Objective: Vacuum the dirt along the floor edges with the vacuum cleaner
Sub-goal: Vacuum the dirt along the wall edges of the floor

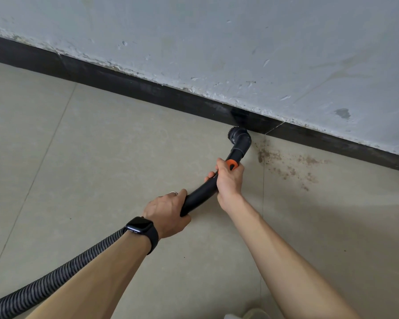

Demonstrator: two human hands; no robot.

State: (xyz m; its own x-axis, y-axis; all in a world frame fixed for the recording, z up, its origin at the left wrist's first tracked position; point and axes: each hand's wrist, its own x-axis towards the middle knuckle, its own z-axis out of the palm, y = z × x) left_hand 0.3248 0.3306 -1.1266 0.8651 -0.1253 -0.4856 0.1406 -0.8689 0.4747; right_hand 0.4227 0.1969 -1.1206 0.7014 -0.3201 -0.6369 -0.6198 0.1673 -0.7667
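A black vacuum wand (199,195) with an orange collar ends in a round brush nozzle (238,137) that sits on the floor against the black skirting board (148,90). My right hand (228,180) grips the wand just below the orange collar. My left hand (168,212) grips the wand's lower end, where the ribbed grey hose (55,275) begins. Brown dirt (286,162) is scattered on the tiles to the right of the nozzle, near the skirting.
The floor is beige tile (101,157) with thin grout lines. A scuffed grey wall (217,42) rises above the skirting. The hose trails off to the lower left. A light-coloured shoe tip (255,314) shows at the bottom edge.
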